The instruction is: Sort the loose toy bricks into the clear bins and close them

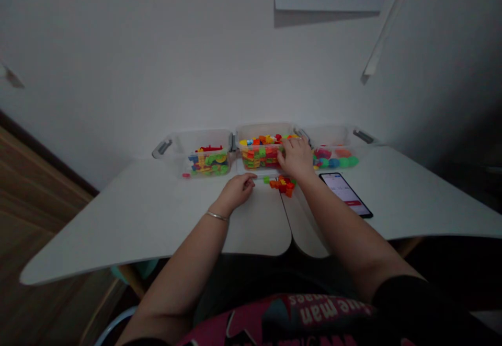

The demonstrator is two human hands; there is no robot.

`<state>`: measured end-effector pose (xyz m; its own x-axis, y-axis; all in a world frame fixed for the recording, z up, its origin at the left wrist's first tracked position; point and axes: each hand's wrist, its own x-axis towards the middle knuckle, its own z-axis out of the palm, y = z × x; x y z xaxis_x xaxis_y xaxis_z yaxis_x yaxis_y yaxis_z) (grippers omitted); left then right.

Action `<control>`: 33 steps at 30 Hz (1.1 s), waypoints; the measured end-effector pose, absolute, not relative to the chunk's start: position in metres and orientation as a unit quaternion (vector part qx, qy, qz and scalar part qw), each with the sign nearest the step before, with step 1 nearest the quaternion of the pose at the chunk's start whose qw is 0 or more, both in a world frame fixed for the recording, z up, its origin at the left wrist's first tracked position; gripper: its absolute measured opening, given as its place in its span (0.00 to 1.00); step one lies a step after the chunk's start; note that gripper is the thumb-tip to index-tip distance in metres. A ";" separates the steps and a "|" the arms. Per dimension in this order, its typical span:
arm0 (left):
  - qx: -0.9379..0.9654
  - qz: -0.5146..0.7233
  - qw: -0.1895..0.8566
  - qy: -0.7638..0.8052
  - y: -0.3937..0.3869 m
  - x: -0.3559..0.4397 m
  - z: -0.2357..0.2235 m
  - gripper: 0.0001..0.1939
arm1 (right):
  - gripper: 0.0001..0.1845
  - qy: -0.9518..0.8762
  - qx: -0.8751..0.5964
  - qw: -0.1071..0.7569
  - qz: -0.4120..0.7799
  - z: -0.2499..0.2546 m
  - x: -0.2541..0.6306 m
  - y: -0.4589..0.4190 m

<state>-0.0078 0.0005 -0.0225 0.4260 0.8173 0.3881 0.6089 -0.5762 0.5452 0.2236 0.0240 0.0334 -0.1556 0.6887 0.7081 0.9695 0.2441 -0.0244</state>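
Note:
My right hand reaches over the front rim of the middle clear plastic box. Its fingers are apart and touch or hover over the colourful toy building bricks inside; I cannot tell which. A small cluster of orange, red and green bricks lies on the table just in front of that box. To the left of the cluster, my left hand rests on the tabletop. Its index finger points toward a light green brick, the other fingers loosely bent, with nothing visible in them.
A clear box on the left holds mixed bricks; another clear box on the right holds round coloured pieces. A phone lies beside my right forearm. The white table has a seam down its middle and meets the wall behind.

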 end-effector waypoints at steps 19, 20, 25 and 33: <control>0.817 0.350 0.127 0.440 0.002 -0.009 -0.024 0.14 | 0.15 -0.814 -0.515 0.235 -0.130 -0.014 0.180 -0.029; 0.817 0.350 0.128 0.440 0.001 -0.009 -0.024 0.14 | 0.15 -0.812 -0.525 0.220 -0.126 -0.015 0.181 -0.028; 0.816 0.348 0.129 0.443 -0.001 -0.008 -0.020 0.13 | 0.12 -0.804 -0.557 0.171 -0.119 -0.018 0.183 -0.027; 0.819 0.346 0.123 0.440 -0.003 -0.008 -0.018 0.13 | 0.11 -0.813 -0.555 0.146 -0.099 -0.018 0.180 -0.029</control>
